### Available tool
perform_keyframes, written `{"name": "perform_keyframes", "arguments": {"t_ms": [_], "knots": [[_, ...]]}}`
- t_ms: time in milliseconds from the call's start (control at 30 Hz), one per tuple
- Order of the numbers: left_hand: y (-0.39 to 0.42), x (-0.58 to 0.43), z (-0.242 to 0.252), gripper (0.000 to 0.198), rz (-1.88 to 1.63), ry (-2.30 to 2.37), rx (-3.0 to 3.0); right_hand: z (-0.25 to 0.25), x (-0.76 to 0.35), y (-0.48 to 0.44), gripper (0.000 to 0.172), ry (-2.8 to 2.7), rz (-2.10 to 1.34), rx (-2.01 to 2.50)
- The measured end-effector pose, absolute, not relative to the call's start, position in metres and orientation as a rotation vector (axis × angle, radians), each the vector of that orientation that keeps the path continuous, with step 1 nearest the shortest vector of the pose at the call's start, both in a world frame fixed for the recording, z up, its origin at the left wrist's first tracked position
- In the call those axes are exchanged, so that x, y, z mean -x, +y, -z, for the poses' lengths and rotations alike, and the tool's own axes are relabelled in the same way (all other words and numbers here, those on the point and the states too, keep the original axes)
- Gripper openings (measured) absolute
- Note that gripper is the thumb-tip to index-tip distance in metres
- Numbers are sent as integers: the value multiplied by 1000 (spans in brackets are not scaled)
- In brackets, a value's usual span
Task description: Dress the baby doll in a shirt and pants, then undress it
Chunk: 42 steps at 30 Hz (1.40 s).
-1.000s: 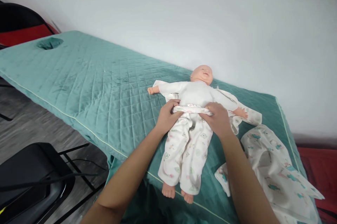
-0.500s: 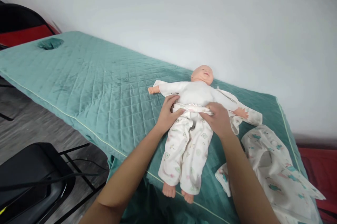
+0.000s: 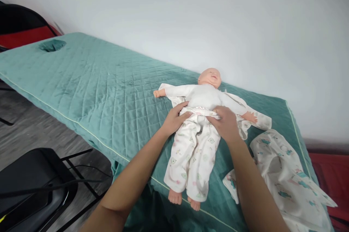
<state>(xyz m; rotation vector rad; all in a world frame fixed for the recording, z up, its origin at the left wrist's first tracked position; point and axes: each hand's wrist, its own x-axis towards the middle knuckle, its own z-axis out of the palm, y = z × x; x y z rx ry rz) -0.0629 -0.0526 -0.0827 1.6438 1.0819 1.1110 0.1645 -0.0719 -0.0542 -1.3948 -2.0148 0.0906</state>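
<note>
A baby doll (image 3: 203,95) lies on its back on a teal quilted table (image 3: 103,86), its head toward the wall. It wears a white top and white printed trousers (image 3: 192,155). My left hand (image 3: 174,119) grips the trousers' waistband at the doll's left-hand side of the view. My right hand (image 3: 225,123) pinches the waistband on the other side. The fingers of both hands are curled into the fabric. The doll's bare feet stick out near the table's front edge.
A printed white garment (image 3: 286,177) lies crumpled on the table at the right. Another printed cloth lies under the doll. A black chair (image 3: 32,184) stands at lower left, and a dark chair with a red seat (image 3: 21,28) is at far left. A white wall runs behind.
Both hands stay on the waistband. My left hand has shifted slightly, its fingers sliding along the band at the doll's waist. The doll has not moved.
</note>
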Motion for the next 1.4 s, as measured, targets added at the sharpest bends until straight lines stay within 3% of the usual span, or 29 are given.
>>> {"name": "perform_keyframes", "arguments": {"t_ms": [133,533,1100,1400], "knots": [[-50,60,83,44,-1207,1023,-1727,55,-165,-72,24,-2008,-90,1399],[-55,58,82,67,-1200,1162,-1454,53,-165,-72,25,-1997,-132,1382],[-56,61,82,71,-1076,1147,-1484,53,-164,-73,25,-1976,-118,1403],[-56,61,82,61,-1112,1090,-1547,52,-164,-73,26,-1971,-131,1399]]}}
